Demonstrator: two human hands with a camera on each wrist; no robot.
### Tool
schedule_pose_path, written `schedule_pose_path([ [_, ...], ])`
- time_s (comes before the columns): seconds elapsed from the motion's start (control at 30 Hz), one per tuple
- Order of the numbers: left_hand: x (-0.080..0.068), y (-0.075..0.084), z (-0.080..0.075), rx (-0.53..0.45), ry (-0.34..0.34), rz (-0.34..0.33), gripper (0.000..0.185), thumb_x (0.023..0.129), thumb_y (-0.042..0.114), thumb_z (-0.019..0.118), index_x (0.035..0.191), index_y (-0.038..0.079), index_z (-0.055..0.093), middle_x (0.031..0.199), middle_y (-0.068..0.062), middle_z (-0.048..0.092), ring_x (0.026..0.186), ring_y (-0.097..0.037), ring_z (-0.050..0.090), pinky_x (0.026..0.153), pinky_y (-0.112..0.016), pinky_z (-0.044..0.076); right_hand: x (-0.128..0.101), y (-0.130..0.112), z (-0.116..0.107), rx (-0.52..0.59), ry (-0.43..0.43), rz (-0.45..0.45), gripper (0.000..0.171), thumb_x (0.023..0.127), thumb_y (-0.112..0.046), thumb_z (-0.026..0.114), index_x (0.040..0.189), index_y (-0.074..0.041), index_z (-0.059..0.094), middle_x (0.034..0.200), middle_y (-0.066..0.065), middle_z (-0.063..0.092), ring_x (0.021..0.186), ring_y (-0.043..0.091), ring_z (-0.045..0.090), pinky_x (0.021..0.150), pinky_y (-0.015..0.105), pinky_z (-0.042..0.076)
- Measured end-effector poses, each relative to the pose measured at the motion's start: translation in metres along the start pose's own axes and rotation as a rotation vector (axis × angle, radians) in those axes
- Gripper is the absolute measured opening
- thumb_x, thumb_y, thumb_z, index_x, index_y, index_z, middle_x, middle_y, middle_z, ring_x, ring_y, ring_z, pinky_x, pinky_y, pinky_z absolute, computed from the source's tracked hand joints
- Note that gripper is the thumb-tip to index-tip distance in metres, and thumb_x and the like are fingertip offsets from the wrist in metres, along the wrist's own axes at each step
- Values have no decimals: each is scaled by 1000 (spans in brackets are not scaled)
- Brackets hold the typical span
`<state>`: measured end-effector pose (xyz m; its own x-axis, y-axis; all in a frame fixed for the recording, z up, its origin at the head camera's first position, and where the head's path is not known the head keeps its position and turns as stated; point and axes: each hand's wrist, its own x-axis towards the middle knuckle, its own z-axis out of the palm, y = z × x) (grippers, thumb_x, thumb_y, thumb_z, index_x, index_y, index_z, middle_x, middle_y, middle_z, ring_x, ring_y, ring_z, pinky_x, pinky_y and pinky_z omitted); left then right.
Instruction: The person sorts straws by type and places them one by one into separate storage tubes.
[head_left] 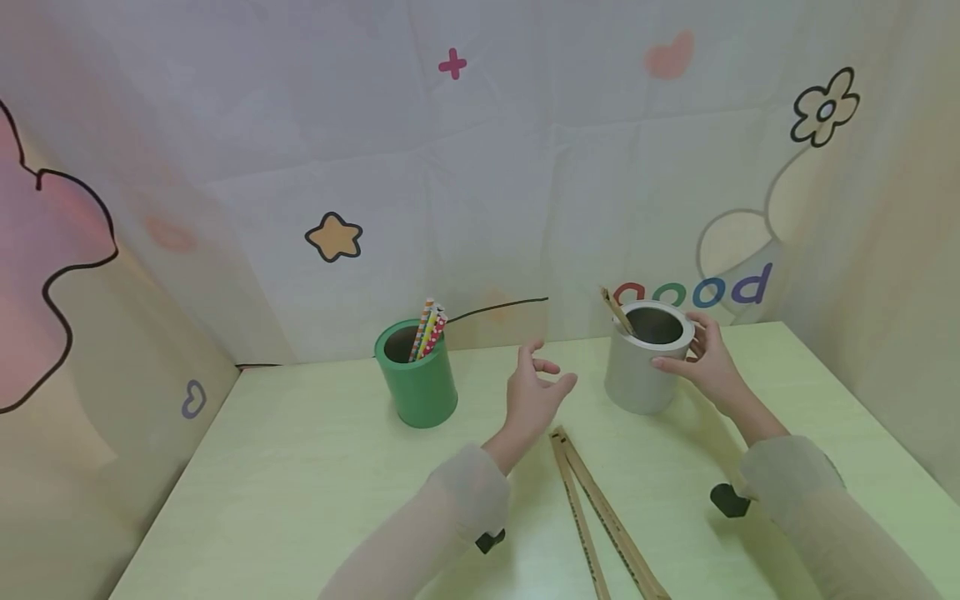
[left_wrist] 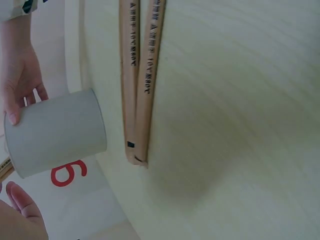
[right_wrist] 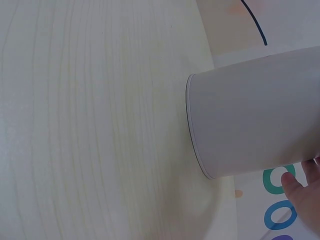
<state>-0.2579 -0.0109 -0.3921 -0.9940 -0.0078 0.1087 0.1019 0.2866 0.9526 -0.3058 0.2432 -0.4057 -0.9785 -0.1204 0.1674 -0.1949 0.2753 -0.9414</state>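
Note:
My right hand [head_left: 708, 362] grips a white can [head_left: 643, 379] by its right side near the rim, thumb in front and fingers behind. A thin tan stick [head_left: 618, 313] leans out of the can's left side. In the right wrist view, the can's pale wall [right_wrist: 255, 115] fills the right, with the thumb [right_wrist: 292, 185] beside it. My left hand [head_left: 534, 396] hovers over the table left of the can, fingers loosely bent and holding nothing. Below it lie long tan sticks [head_left: 611, 521] with black print, their far ends together and spreading toward me.
A green can [head_left: 418, 392] holding several patterned paper straws [head_left: 429, 332] stands to the left on the pale wooden table [head_left: 300, 492]. Behind hangs a printed cloth [head_left: 480, 208], which also covers both sides. A dark object [head_left: 729, 500] sits beneath the right sleeve cuff.

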Motion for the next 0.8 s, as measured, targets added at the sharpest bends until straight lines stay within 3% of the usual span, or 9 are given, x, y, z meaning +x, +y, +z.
schedule_pose_path([
  [0.27, -17, -28, 0, 62, -53, -31, 64, 77, 19, 66, 131, 13, 31, 99, -7, 57, 69, -8, 58, 57, -20, 47, 0, 2, -1, -9, 2, -4, 88, 77, -13, 67, 136, -7, 2, 144, 26, 9, 132, 43, 11, 101, 57, 21],
  [0.53, -32, -50, 5, 201, -93, -50, 63, 76, 16, 68, 129, 10, 34, 95, -5, 58, 59, -5, 51, 52, -18, 42, 0, 1, -1, -7, -7, -12, 88, 78, -11, 66, 136, -5, 0, 144, 27, 7, 132, 43, 10, 101, 58, 20],
  [0.67, -38, -58, 7, 256, -121, -40, 62, 77, 16, 67, 129, 8, 35, 95, -6, 59, 50, -5, 43, 49, -18, 40, 0, 0, -1, -9, -13, -4, 88, 78, -10, 66, 136, -5, -1, 144, 27, 6, 132, 43, 8, 101, 57, 19],
  [0.8, -43, -62, 8, 287, -145, -56, 61, 76, 15, 66, 128, 6, 36, 91, -5, 58, 50, -6, 44, 49, -18, 40, 0, 0, -1, -11, -13, -1, 88, 78, -9, 66, 136, -6, -1, 144, 26, 7, 132, 42, 9, 102, 57, 19],
])
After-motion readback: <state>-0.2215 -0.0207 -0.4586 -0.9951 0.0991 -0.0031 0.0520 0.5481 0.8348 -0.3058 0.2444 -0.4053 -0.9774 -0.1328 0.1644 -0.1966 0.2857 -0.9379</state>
